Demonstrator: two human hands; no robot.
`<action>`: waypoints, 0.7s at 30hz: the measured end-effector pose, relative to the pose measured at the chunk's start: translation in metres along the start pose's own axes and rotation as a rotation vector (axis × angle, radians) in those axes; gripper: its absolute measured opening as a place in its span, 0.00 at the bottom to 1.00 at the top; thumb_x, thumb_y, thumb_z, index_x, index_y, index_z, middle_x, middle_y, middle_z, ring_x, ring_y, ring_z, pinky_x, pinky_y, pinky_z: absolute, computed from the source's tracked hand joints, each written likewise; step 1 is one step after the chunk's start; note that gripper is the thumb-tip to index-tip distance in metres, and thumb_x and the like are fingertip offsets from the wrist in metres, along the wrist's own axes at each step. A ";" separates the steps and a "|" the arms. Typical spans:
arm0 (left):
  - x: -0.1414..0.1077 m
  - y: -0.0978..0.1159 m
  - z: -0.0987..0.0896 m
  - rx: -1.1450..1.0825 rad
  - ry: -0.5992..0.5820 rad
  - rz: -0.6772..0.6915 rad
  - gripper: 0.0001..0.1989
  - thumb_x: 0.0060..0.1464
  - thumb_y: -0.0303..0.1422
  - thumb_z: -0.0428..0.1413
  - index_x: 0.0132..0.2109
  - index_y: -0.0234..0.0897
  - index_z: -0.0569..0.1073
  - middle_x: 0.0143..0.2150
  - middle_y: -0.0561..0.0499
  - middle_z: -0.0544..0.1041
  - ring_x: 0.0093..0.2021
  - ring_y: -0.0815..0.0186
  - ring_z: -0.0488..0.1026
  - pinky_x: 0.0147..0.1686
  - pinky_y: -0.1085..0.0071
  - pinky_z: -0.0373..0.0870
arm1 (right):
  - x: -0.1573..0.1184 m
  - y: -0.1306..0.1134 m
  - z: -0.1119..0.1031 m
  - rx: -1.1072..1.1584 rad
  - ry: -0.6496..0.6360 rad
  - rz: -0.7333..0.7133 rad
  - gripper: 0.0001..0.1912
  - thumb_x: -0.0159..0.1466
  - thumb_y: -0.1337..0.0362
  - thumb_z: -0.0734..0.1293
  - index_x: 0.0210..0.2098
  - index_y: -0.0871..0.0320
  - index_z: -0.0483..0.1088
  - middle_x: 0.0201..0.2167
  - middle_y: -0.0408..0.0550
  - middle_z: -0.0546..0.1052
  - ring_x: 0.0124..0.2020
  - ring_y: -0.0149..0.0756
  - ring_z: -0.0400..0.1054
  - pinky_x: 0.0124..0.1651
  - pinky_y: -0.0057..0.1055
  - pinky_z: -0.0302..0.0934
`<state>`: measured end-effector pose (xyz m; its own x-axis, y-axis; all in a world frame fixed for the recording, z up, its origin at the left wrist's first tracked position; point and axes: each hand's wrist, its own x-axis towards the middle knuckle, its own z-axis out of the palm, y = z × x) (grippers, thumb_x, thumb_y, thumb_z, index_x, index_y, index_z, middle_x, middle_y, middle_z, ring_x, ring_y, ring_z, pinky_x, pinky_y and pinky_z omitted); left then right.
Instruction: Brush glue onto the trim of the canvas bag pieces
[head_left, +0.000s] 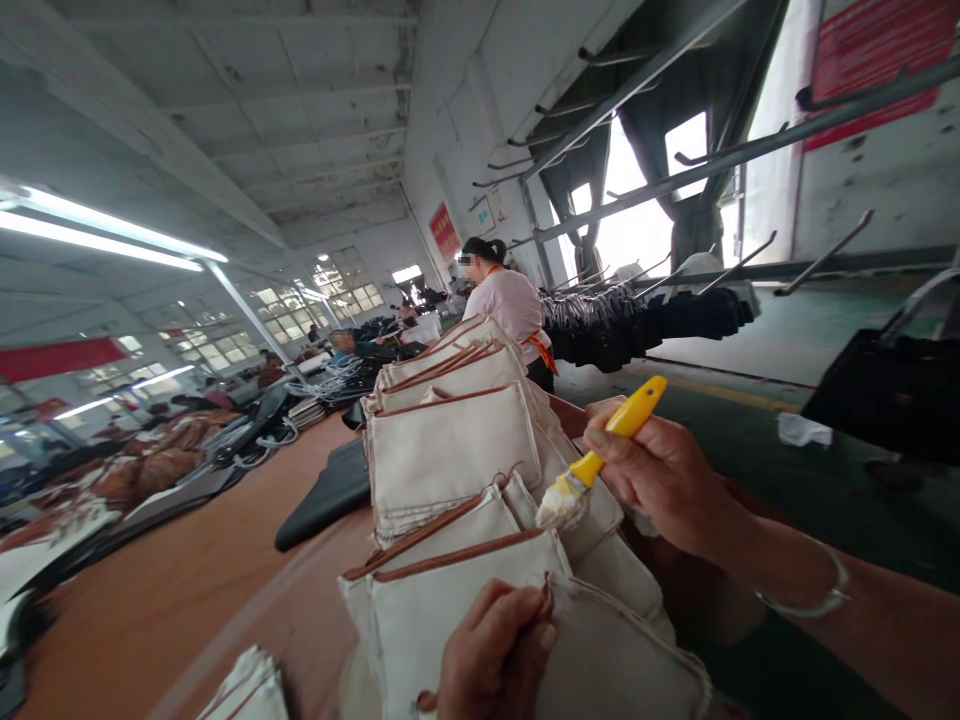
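Note:
My right hand (660,470) is closed round the yellow handle of a paintbrush (626,420). Pale, clotted stuff coats its bristles, which hover over the edge of a cream fabric pouch with brown trim (465,555). Lower down, my left hand (495,650) pinches the corner of another cream fabric piece with brown edging (615,640). Stacked in overlapping rows beyond both hands are several more cream pouches (454,450). Whether the bristles touch the fabric I cannot tell.
A brown-topped table (225,580) runs off to the left, with a black leather piece (330,490) by the stack. Further along stands a person in a pink top (506,305). Metal rack hooks (825,255) jut in from the right, near a black bag (885,390).

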<state>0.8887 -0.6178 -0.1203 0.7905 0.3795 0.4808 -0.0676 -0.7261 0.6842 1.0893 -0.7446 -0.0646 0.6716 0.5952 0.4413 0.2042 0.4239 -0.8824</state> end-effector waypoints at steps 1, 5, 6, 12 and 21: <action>-0.001 0.000 0.001 0.024 0.015 0.011 0.09 0.60 0.39 0.55 0.36 0.40 0.76 0.29 0.52 0.71 0.29 0.70 0.69 0.31 0.77 0.66 | 0.000 0.000 0.000 0.010 -0.021 0.017 0.16 0.67 0.51 0.66 0.35 0.58 0.66 0.15 0.35 0.60 0.16 0.26 0.52 0.19 0.24 0.46; -0.004 0.003 0.007 0.046 0.048 -0.148 0.12 0.55 0.42 0.59 0.31 0.40 0.73 0.24 0.55 0.70 0.24 0.71 0.64 0.26 0.76 0.60 | -0.004 0.001 0.003 0.081 -0.187 0.123 0.17 0.66 0.51 0.67 0.34 0.59 0.65 0.14 0.34 0.59 0.15 0.23 0.49 0.18 0.22 0.42; -0.004 0.004 0.008 0.023 0.048 -0.222 0.13 0.54 0.44 0.59 0.30 0.39 0.72 0.23 0.56 0.69 0.23 0.71 0.63 0.25 0.76 0.58 | -0.006 0.001 0.002 0.125 -0.238 0.166 0.17 0.65 0.51 0.68 0.33 0.59 0.64 0.14 0.33 0.58 0.15 0.22 0.47 0.17 0.22 0.40; -0.004 0.007 0.011 -0.109 0.015 -0.401 0.18 0.49 0.48 0.61 0.27 0.38 0.70 0.21 0.56 0.67 0.23 0.71 0.59 0.24 0.75 0.53 | -0.005 -0.003 -0.013 0.386 -0.266 0.301 0.17 0.61 0.52 0.71 0.32 0.59 0.65 0.16 0.33 0.59 0.12 0.19 0.41 0.15 0.21 0.33; -0.010 0.021 0.007 -0.157 0.017 -0.376 0.11 0.50 0.38 0.61 0.27 0.37 0.69 0.22 0.56 0.69 0.23 0.73 0.59 0.24 0.76 0.53 | -0.018 0.010 0.001 0.396 -0.353 0.389 0.17 0.61 0.52 0.73 0.32 0.58 0.67 0.12 0.32 0.54 0.12 0.19 0.41 0.16 0.23 0.32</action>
<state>0.8836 -0.6407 -0.1140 0.7677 0.6124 0.1889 0.1315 -0.4390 0.8888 1.0784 -0.7508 -0.0809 0.3555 0.9154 0.1890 -0.3292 0.3119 -0.8913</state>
